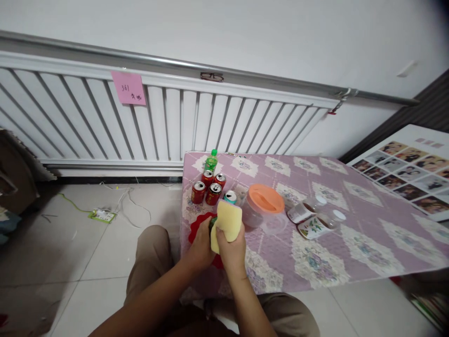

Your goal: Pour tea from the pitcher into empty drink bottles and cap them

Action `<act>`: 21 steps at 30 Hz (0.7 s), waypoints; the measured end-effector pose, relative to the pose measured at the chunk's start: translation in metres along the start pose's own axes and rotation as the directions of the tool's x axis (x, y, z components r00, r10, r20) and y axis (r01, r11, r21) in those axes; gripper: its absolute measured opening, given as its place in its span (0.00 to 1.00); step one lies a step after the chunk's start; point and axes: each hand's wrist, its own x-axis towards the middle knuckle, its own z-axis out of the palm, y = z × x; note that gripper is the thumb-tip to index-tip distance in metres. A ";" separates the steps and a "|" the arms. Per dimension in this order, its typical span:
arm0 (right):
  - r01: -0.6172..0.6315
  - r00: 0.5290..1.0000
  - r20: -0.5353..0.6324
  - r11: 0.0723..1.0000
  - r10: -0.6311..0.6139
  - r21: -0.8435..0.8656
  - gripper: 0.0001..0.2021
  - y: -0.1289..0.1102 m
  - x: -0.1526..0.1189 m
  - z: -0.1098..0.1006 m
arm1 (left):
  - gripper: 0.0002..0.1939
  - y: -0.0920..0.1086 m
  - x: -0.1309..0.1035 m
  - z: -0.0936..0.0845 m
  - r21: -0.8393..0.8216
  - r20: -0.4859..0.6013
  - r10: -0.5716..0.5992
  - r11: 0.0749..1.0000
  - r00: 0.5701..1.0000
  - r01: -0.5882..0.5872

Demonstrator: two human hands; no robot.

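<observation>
A yellow cleaning cloth [229, 219] is bunched in my right hand [234, 247], its thumb pressed into the fold. My left hand [202, 245] is wrapped round a dark green object [212, 223], mostly hidden by the fingers and the cloth; its kind does not show. The cloth touches that object. Beneath both hands lies a red scalloped mat [197, 228]. Just beyond them stand several red drink cans [213, 194], upright, and a light blue can [230, 196]. A green plastic bottle [211, 162] stands behind the cans.
To the right is a clear plastic jug [250, 213] with an orange lid [265, 198]. Two labelled bottles [317, 226] lie on their sides on the purple flowered tablecloth [354, 252]. A white radiator [196, 121] runs along the wall behind. A power strip [101, 216] lies on the floor.
</observation>
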 end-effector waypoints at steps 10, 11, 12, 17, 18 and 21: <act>-0.216 0.974 -0.013 0.941 0.227 0.261 0.29 0.012 0.013 -0.011 | 0.40 -0.005 0.006 -0.004 -0.035 0.029 -0.039 0.999 0.999 0.040; -0.236 0.970 0.004 0.930 0.244 0.283 0.30 0.014 0.014 -0.011 | 0.40 -0.005 0.007 -0.005 -0.026 0.027 -0.053 0.998 0.998 0.054; -0.250 0.966 0.017 0.923 0.256 0.294 0.30 0.015 0.015 -0.012 | 0.40 -0.005 0.007 -0.005 -0.021 0.027 -0.066 0.998 0.997 0.066; -0.209 0.973 -0.024 0.923 0.229 0.323 0.32 0.006 0.008 -0.019 | 0.45 -0.007 0.009 -0.006 -0.017 0.023 -0.066 0.998 0.998 0.066; -0.168 0.981 -0.039 0.936 0.189 0.309 0.32 0.001 0.005 -0.021 | 0.45 -0.007 0.009 -0.006 -0.013 0.024 -0.048 0.999 0.999 0.048; -0.041 0.998 -0.030 0.982 0.047 0.185 0.34 -0.013 -0.003 -0.019 | 0.44 -0.006 0.010 -0.006 -0.031 0.031 0.004 1.000 1.000 -0.003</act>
